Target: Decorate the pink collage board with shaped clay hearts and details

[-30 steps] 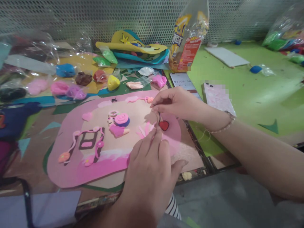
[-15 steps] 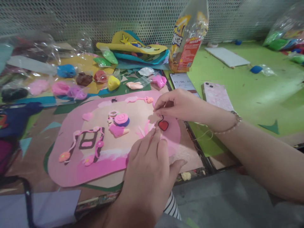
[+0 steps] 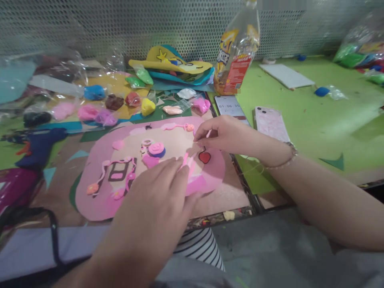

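Head view: a flat, round-cornered pink sheet with a beige centre (image 3: 96,160) lies on the brown-and-green table (image 3: 315,132). Bare left hand (image 3: 156,196) is palm-down over its lower middle, grip open, fingers extended. Bare right hand (image 3: 223,134) is at its upper right, grip closed in a fingertip pinch; whether anything lies between the tips cannot be told. Just below is a red, black-outlined heart-shaped piece (image 3: 205,156). Clay-like relief includes a coiled pink spiral (image 3: 156,149) and a rounded orange flower (image 3: 92,189). Behind stand a clear plastic bottle (image 3: 237,60) and a perforated metal screen (image 3: 186,24).
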`<state>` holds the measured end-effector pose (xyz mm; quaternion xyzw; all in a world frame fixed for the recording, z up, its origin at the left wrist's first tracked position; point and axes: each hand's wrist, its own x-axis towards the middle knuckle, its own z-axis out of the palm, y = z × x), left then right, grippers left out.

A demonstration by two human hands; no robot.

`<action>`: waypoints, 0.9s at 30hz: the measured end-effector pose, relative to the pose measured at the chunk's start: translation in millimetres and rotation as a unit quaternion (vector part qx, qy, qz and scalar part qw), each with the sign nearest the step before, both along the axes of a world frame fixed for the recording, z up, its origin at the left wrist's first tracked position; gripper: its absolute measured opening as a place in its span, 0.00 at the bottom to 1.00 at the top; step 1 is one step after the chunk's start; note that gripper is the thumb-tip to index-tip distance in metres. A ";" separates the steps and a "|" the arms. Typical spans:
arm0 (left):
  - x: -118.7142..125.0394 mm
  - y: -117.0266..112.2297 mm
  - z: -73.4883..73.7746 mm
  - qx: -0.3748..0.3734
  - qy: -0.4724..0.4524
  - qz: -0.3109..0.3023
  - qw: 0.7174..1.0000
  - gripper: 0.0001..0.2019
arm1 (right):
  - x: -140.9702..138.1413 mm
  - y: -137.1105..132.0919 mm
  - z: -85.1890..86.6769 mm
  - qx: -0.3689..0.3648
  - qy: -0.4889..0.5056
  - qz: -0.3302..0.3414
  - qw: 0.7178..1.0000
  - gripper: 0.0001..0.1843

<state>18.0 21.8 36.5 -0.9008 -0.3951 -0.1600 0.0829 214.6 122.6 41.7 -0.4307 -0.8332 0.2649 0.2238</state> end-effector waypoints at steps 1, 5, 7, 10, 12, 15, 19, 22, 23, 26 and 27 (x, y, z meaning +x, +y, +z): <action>-1.1 2.7 3.3 -0.001 0.026 0.001 1.000 0.13 | 0.1 -0.6 0.6 0.000 -0.005 -0.002 1.000 0.06; 5.0 12.5 9.2 -0.052 0.061 0.017 0.997 0.13 | 1.0 -3.0 2.4 -0.019 -0.022 -0.002 1.000 0.09; 11.2 16.5 7.8 -0.097 0.028 0.051 0.994 0.16 | 1.6 -4.0 3.2 -0.035 -0.029 0.001 0.999 0.09; 19.3 20.5 2.4 -0.125 0.001 0.072 0.990 0.20 | 2.2 -4.8 4.7 -0.052 -0.036 -0.002 0.998 0.08; 23.0 22.4 -1.8 -0.129 -0.001 0.073 0.989 0.20 | 2.5 -4.9 5.2 -0.059 -0.039 -0.006 0.997 0.07; 26.4 25.7 -6.5 -0.139 0.000 0.077 0.987 0.18 | 2.9 -4.2 4.2 -0.070 -0.027 -0.005 0.997 0.08; 28.3 29.6 -8.9 -0.147 0.002 0.082 0.986 0.17 | 3.2 -2.1 1.8 -0.055 -0.019 -0.002 0.998 0.11; 29.5 30.3 -10.4 -0.149 0.007 0.075 0.986 0.18 | 3.4 -1.0 2.1 -0.038 -0.041 0.001 0.998 0.13; 29.9 30.3 -11.1 -0.149 0.009 0.072 0.986 0.19 | 3.4 -0.8 2.6 -0.037 -0.050 0.002 0.998 0.14; 30.6 30.1 -12.9 -0.148 0.014 0.072 0.986 0.19 | 3.9 -0.9 4.7 -0.029 -0.079 0.011 0.996 0.14; 30.7 30.1 -13.4 -0.148 0.016 0.073 0.986 0.18 | 4.2 -1.2 5.3 -0.026 -0.088 0.017 0.996 0.13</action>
